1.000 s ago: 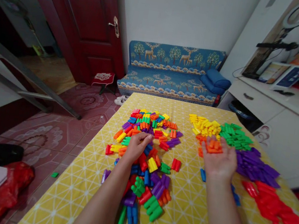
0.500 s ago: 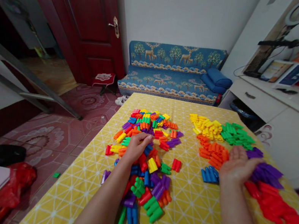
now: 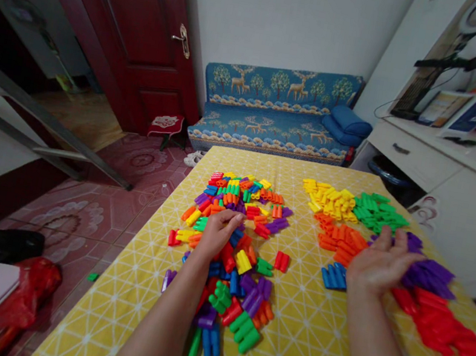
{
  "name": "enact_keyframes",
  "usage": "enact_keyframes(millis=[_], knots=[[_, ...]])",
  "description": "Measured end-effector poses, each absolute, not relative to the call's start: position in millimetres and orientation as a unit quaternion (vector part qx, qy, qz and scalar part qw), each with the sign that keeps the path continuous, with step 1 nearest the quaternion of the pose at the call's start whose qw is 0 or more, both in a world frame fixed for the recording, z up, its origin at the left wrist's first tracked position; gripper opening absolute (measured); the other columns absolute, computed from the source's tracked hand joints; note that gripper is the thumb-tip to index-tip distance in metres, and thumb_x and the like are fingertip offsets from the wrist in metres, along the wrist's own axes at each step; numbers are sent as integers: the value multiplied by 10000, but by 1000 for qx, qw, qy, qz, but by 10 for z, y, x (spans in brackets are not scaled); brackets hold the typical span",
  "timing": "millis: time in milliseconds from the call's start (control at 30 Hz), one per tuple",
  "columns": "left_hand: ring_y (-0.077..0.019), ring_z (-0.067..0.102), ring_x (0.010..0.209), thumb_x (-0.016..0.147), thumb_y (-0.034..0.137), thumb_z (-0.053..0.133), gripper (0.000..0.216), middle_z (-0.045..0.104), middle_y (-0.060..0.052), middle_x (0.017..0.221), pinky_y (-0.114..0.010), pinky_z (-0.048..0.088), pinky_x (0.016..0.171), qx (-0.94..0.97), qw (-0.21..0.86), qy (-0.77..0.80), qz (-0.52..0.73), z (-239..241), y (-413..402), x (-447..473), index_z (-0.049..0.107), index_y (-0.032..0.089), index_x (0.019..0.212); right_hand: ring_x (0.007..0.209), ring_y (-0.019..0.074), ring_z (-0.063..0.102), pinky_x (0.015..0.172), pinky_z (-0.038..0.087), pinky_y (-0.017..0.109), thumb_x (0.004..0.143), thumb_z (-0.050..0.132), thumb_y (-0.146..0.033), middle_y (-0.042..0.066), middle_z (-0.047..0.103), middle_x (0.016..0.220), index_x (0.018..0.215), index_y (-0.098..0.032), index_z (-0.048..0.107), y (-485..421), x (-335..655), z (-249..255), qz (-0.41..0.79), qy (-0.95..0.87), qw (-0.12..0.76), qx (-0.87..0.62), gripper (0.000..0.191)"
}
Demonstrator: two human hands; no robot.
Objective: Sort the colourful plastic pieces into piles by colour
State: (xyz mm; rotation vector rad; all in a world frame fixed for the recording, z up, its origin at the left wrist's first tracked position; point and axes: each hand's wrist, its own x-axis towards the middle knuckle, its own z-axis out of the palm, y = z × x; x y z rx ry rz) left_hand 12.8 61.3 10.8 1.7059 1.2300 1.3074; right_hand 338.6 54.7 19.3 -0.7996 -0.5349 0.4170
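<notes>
My left hand (image 3: 219, 233) hovers at or just over a mixed pile of plastic building blocks (image 3: 248, 333) in many colours. Its fingers are curled in against the thumb, and whatever they may hold is hidden. Among blocks sorted by colour, my right hand (image 3: 382, 265) lies palm up with its fingers apart and nothing in it. Around it are orange blocks (image 3: 338, 238), purple blocks (image 3: 429, 276), green blocks (image 3: 379, 212), blue blocks (image 3: 333, 276) and red blocks (image 3: 445, 331). Farther back lie yellow blocks (image 3: 328, 200).
A yellow patterned cloth (image 3: 296, 342) covers the table. Beyond it stands a blue sofa (image 3: 275, 126), with a red stool (image 3: 166, 127) to its left. A white cabinet (image 3: 471, 213) stands to the right. One green block (image 3: 93, 277) lies on the floor.
My right hand has shifted slightly and its fingers are spread wider over the purple blocks. My left hand stays nearly in the same place, and the view has tilted a little.
</notes>
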Motion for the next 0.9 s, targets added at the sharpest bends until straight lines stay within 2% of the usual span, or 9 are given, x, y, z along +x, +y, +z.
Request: enact_keyframes(millis=[133, 267, 467, 533, 600, 667, 733, 833, 900], knots=[[-192, 658, 818, 902, 484, 538, 388, 720, -63, 859, -290, 508, 755, 652, 325, 471, 498, 122, 606, 132, 741, 155, 924, 1391, 163, 374, 1212, 56, 482, 952, 138, -600, 58, 332, 1526, 1259, -250, 493, 577, 3408, 153, 190, -245, 860, -404, 585], [-192, 658, 808, 900, 489, 538, 394, 722, -65, 852, -289, 509, 746, 652, 325, 472, 497, 141, 600, 133, 741, 152, 921, 1380, 160, 393, 1213, 98, 449, 967, 114, -565, 93, 319, 1530, 1272, -223, 482, 628, 3473, 111, 179, -254, 860, -404, 587], [-192, 659, 810, 903, 478, 536, 385, 724, -64, 854, -285, 507, 735, 653, 326, 474, 492, 137, 604, 126, 743, 153, 913, 1373, 173, 405, 1205, 69, 484, 977, 82, -522, 102, 412, 1473, 1224, -223, 529, 623, 3416, 174, 182, -248, 870, -386, 592], [-191, 657, 813, 904, 475, 537, 382, 723, -65, 863, -287, 506, 741, 653, 327, 473, 492, 125, 608, 127, 742, 153, 921, 1376, 173, 400, 1201, 86, 487, 975, 143, -525, 95, 473, 1428, 1205, -230, 547, 574, 3278, 242, 201, -263, 864, -379, 550], [-190, 656, 818, 905, 475, 536, 381, 720, -64, 866, -289, 505, 751, 652, 328, 471, 496, 117, 609, 129, 741, 155, 931, 1342, 186, 445, 1183, 174, 484, 948, 321, -519, 82, 542, 1361, 1174, -239, 568, 512, 3104, 314, 244, -303, 836, -387, 436], [-188, 653, 814, 905, 471, 537, 377, 715, -61, 853, -288, 501, 754, 651, 329, 469, 498, 120, 606, 132, 739, 154, 924, 1194, 214, 575, 1093, 350, 474, 869, 526, -489, 75, 627, 1230, 1111, -237, 599, 447, 2939, 368, 309, -380, 756, -435, 357], [-184, 648, 799, 904, 465, 539, 371, 710, -58, 831, -283, 495, 742, 651, 329, 469, 498, 134, 599, 136, 739, 152, 905, 978, 218, 658, 924, 493, 431, 771, 665, -430, 68, 685, 1070, 1040, -227, 636, 385, 2808, 390, 372, -501, 602, -499, 338], [-180, 643, 781, 898, 464, 547, 365, 707, -53, 814, -277, 490, 723, 647, 331, 471, 500, 160, 591, 142, 740, 154, 887, 874, 216, 656, 802, 535, 384, 687, 729, -326, 57, 697, 1009, 986, -235, 687, 318, 2670, 357, 367, -680, 351, -529, 315], [-181, 644, 785, 896, 466, 548, 365, 708, -54, 815, -276, 490, 723, 645, 332, 472, 502, 165, 592, 145, 741, 156, 885, 966, 225, 637, 874, 518, 396, 698, 690, -243, 51, 680, 1074, 982, -247, 701, 319, 2595, 306, 287, -739, 293, -535, 285]])
